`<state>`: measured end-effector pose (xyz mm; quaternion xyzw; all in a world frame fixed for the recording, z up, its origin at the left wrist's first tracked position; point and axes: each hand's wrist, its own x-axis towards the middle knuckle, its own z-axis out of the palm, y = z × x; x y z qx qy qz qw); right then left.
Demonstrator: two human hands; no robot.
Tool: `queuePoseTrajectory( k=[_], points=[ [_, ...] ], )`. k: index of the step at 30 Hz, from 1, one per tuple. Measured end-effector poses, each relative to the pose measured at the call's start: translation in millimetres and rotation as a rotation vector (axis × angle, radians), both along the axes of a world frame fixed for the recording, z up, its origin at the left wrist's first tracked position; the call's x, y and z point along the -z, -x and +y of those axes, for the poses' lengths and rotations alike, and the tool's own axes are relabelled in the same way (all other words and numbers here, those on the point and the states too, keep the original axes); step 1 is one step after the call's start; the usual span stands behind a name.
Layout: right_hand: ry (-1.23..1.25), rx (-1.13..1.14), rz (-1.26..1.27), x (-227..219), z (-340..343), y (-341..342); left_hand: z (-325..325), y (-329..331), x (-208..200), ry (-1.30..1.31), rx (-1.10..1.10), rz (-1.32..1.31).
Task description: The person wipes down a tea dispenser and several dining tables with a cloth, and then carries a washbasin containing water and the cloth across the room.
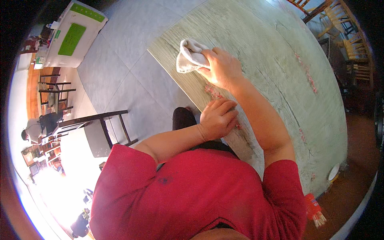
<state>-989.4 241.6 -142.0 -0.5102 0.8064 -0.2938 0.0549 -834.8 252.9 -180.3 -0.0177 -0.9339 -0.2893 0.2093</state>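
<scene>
A white folded cloth (188, 60) is gripped in my right hand (224, 68), which presses it on the far left corner area of the wood-grain table (264, 52). Closer to my body, my left hand (218, 118) rests at the table's left edge with its fingers curled in. What it holds, if anything, is hidden by the fingers. Pink-red patches (213, 93) mark the tabletop between the two hands, and similar ones (307, 76) run along its right part.
A dark-framed chair (98, 130) stands left of me on the grey tiled floor (128, 60). Beyond it is a white cabinet with green panels (72, 40). At the table's right end are a round white dish (334, 172) and a red packet of sticks (316, 210). Wooden chairs (356, 48) stand far right.
</scene>
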Motion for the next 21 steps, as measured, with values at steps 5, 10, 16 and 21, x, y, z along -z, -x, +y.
queuePoseTrajectory(
  k=[5,10,16,21],
  points=[
    [-0.108,0.011,-0.016,-3,0,-6,-14,-6,-3,-0.159,0.198,-0.006],
    [-0.130,-0.068,0.066,-2,22,-55,-51,-48,-18,-0.519,0.312,-0.152],
    [-0.216,0.119,0.113,-8,4,-90,-144,-130,-37,-0.586,-0.076,-0.302],
    [-0.180,0.152,0.185,-6,-67,-86,-204,-177,-40,-0.642,-0.370,-0.374]
  ],
)
